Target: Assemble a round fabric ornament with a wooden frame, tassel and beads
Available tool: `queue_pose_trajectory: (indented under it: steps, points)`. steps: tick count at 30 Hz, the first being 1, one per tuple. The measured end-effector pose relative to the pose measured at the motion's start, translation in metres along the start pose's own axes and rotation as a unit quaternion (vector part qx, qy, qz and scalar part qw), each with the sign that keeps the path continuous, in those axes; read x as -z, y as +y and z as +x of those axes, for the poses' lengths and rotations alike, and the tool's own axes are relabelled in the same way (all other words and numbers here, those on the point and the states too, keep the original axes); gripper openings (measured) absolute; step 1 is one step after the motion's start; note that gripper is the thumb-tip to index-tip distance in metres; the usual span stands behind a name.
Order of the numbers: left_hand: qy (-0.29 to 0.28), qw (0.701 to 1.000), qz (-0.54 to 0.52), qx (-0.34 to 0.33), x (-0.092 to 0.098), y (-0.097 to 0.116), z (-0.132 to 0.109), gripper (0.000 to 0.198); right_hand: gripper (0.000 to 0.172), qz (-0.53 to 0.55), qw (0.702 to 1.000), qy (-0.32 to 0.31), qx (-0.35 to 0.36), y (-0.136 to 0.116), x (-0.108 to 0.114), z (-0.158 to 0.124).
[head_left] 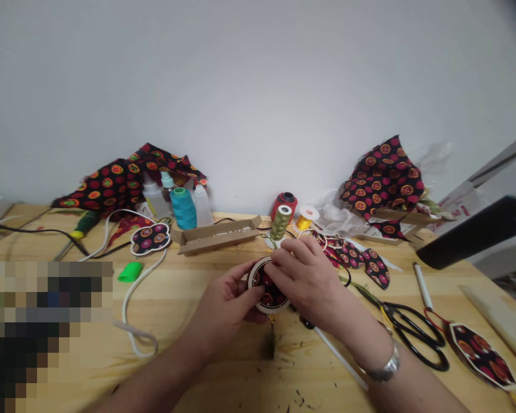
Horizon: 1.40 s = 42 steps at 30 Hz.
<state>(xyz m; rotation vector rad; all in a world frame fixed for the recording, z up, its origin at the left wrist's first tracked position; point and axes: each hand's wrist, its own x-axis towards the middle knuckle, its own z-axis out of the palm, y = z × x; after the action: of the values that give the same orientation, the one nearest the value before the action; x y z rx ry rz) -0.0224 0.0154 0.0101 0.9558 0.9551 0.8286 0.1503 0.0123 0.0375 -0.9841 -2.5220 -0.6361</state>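
Near the middle of the table, my left hand [236, 295] grips a round white-rimmed piece [269, 295] covered in dark patterned fabric, its thumb lying on the front. My right hand [305, 275] is bent over the upper right side of the same piece, fingers curled together; whatever its fingertips pinch is hidden. A dark green tassel [267, 344] hangs from the lower edge of the round piece. Just behind my right hand stands an olive thread spool [280, 222].
Behind are a cardboard tray [219, 235], a teal spool [183, 209], bottles and patterned cloth [112, 180]. Black-handled scissors [417, 332], a white pen [422, 287] and an octagonal fabric piece [481, 355] lie right. At left are a green cap [130, 272] and white cable [126, 310].
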Motion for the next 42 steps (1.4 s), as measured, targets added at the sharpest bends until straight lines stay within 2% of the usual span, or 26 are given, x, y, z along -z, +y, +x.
queue_pose_trajectory:
  steps: [3,5,7,8,9,11,13,14,15,16,17,19,21,22,24,28,36,39,42]
  points:
    - [0.001,1.000,0.000,0.000,0.000,0.001,0.000,0.057,0.020,0.003,1.000,0.005,-0.001,-0.002,-0.005,-0.001]
    - [0.002,1.000,0.000,-0.001,0.001,0.001,0.000,0.057,0.021,0.069,0.995,0.036,-0.061,-0.003,-0.010,-0.002]
    - [0.004,1.000,0.001,-0.004,0.001,0.001,0.001,0.056,0.019,0.204,0.962,0.085,-0.162,-0.003,-0.012,-0.002]
    - [0.005,1.000,0.001,-0.005,0.001,0.002,0.002,0.056,0.017,0.290,0.926,0.105,-0.218,-0.002,-0.010,-0.002]
    - [0.009,1.000,0.002,-0.004,0.001,0.002,0.003,0.056,0.015,0.376,0.879,0.121,-0.269,-0.001,-0.008,-0.002]
    - [0.016,1.000,0.001,-0.001,0.001,0.002,0.004,0.057,0.011,0.522,0.762,0.157,-0.349,0.002,0.000,-0.003]
    - [0.022,1.000,-0.001,0.000,0.002,0.002,0.005,0.058,0.011,0.614,0.658,0.209,-0.381,0.006,0.012,-0.006]
    - [0.025,1.000,-0.002,-0.002,0.002,0.002,0.005,0.059,0.012,0.639,0.626,0.238,-0.378,0.008,0.017,-0.007]
    - [0.027,1.000,-0.001,0.000,0.002,0.002,0.005,0.058,0.014,0.652,0.613,0.256,-0.366,0.009,0.022,-0.009]
    - [0.027,1.000,-0.001,0.000,0.002,0.002,0.005,0.058,0.016,0.651,0.622,0.260,-0.349,0.009,0.025,-0.010]
    - [0.025,1.000,-0.001,0.001,0.003,0.002,0.005,0.057,0.016,0.630,0.656,0.250,-0.331,0.010,0.027,-0.011]
    - [0.020,1.000,0.002,0.000,0.003,0.002,0.005,0.056,0.015,0.539,0.772,0.190,-0.279,0.008,0.025,-0.013]
    - [0.015,1.000,0.003,-0.003,0.004,0.001,0.005,0.054,0.015,0.404,0.885,0.102,-0.208,0.004,0.018,-0.015]
    - [0.012,1.000,0.004,-0.005,0.005,0.001,0.005,0.053,0.017,0.340,0.923,0.061,-0.171,0.002,0.013,-0.015]
    - [0.004,1.000,0.003,-0.010,0.006,0.000,0.005,0.051,0.018,0.236,0.965,0.008,-0.115,-0.001,0.004,-0.016]
    - [0.000,1.000,-0.002,-0.010,0.007,-0.002,0.006,0.049,0.019,0.136,0.988,-0.024,-0.063,-0.004,-0.005,-0.016]
    - [0.002,1.000,0.009,-0.016,0.006,-0.001,0.005,0.047,0.010,0.099,0.991,-0.088,-0.033,0.000,-0.003,-0.011]
    - [0.004,1.000,0.012,-0.020,0.006,0.000,0.006,0.047,0.013,0.179,0.978,-0.083,-0.068,0.001,-0.003,-0.013]
    - [0.017,1.000,0.009,-0.020,0.006,0.000,0.007,0.049,0.017,0.340,0.929,-0.003,-0.146,0.003,0.001,-0.015]
